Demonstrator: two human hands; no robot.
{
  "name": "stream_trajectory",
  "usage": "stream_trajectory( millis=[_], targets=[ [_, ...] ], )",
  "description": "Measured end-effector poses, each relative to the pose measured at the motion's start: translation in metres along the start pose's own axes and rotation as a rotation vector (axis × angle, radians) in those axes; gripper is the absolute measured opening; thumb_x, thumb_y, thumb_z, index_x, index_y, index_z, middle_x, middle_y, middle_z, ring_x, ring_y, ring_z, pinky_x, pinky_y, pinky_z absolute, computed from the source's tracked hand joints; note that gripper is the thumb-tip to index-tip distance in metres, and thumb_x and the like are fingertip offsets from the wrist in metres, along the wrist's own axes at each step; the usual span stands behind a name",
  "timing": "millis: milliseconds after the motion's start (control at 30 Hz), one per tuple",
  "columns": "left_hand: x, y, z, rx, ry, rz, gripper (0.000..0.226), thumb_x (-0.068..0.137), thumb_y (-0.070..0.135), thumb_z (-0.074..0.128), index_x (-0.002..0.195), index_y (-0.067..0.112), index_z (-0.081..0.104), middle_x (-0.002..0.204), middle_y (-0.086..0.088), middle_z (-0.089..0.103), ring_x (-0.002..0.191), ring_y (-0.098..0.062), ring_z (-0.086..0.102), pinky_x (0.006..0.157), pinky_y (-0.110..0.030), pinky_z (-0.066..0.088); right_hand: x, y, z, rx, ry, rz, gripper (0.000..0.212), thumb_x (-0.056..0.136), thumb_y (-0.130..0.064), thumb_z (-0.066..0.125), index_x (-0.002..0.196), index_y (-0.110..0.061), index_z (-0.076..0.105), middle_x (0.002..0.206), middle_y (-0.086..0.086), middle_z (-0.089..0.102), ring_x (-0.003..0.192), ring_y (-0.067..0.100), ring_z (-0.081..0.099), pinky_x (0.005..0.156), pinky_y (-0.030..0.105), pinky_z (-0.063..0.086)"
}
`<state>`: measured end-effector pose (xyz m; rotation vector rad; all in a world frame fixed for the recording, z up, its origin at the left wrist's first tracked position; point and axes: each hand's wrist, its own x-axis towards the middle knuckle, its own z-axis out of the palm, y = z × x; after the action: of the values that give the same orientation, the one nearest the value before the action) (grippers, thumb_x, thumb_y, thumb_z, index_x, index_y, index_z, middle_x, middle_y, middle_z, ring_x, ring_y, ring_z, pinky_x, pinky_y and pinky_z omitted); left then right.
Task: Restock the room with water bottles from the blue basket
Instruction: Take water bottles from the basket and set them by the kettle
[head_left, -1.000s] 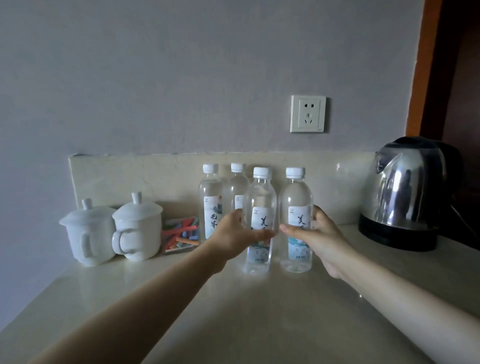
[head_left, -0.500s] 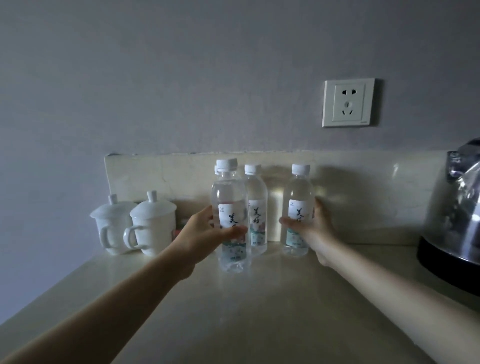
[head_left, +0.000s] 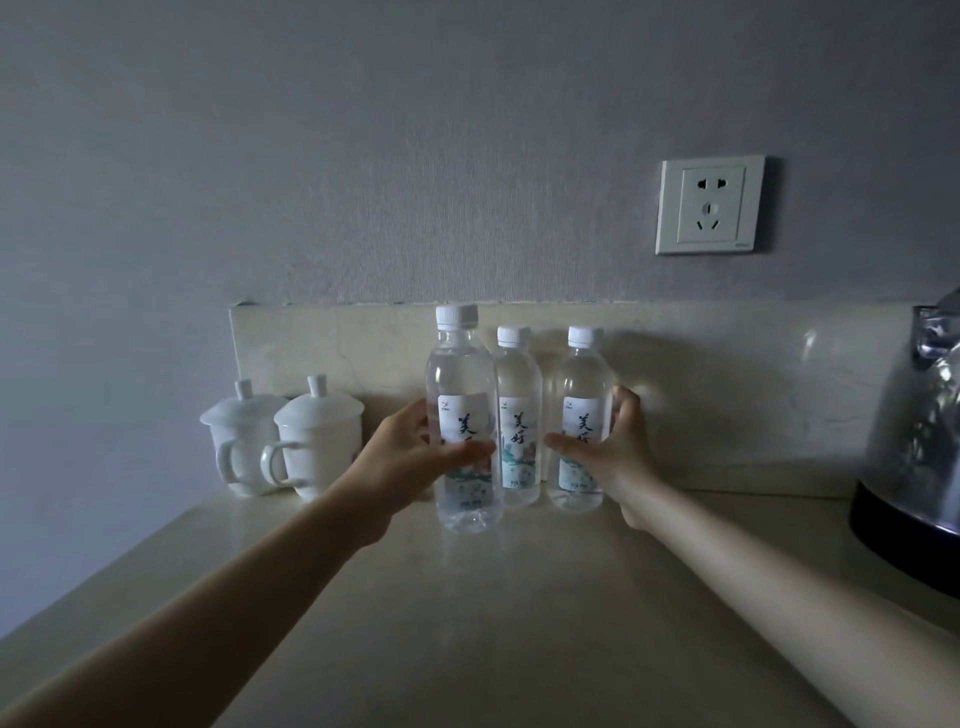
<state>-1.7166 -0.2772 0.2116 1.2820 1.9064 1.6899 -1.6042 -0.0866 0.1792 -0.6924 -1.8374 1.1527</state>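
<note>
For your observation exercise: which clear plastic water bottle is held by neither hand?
The middle clear plastic water bottle: it stands ungripped between the two held ones.

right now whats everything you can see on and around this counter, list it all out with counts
water bottle held by left hand: 1, clear with white cap, nearest the camera, left of the group
middle water bottle: 1, clear with white cap, by the backsplash
water bottle held by right hand: 1, clear with white cap, right of the group
lidded cups: 2, white, left of the bottles
kettle: 1, steel on a black base, right edge, partly cut off
wall socket: 1, white, on the wall above right
counter: 1, cream, with matching backsplash
left hand: grips the near bottle
right hand: grips the right bottle
</note>
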Motion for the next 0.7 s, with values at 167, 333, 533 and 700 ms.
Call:
stream_trajectory(
  millis=[167,333,533,700],
  targets=[
    [-0.002,0.002,-0.003,0.011,0.002,-0.003,0.037,0.072,0.020,0.077,0.106,0.014,0.063,0.096,-0.004,0.073,0.088,-0.016,0.070,0.069,-0.026,0.053,0.000,-0.002,0.004,0.006,0.006,0.000,0.103,0.064,-0.025,0.085,0.144,-0.022,0.020,0.147,0.005,0.032,0.133,0.022,0.036,0.108,0.043,0.038],
    [-0.009,0.001,-0.009,0.032,0.015,-0.030,0.035,0.074,0.021,0.077,0.105,0.017,0.062,0.097,-0.005,0.072,0.091,-0.022,0.070,0.078,-0.042,0.057,0.001,0.000,0.010,0.012,0.010,-0.007,0.099,0.065,-0.024,0.084,0.142,-0.022,0.023,0.143,0.004,0.034,0.132,0.023,0.037,0.106,0.041,0.038],
    [-0.019,-0.001,-0.020,-0.012,0.067,-0.045,0.028,0.073,0.019,0.076,0.097,0.019,0.063,0.091,-0.003,0.073,0.087,-0.017,0.070,0.070,-0.029,0.057,0.000,0.011,0.013,0.010,0.071,0.004,0.097,0.047,-0.046,0.082,0.131,-0.028,0.036,0.131,0.004,0.049,0.120,0.024,0.051,0.098,0.051,0.047],
    [-0.032,-0.002,-0.034,-0.032,0.132,-0.035,0.041,0.069,0.021,0.079,0.107,0.019,0.065,0.098,0.001,0.075,0.095,-0.013,0.069,0.077,-0.025,0.055,-0.008,0.006,0.018,-0.062,0.110,-0.052,0.089,0.053,-0.051,0.080,0.131,-0.032,0.041,0.128,0.003,0.054,0.119,0.025,0.053,0.097,0.052,0.047]
  ],
)
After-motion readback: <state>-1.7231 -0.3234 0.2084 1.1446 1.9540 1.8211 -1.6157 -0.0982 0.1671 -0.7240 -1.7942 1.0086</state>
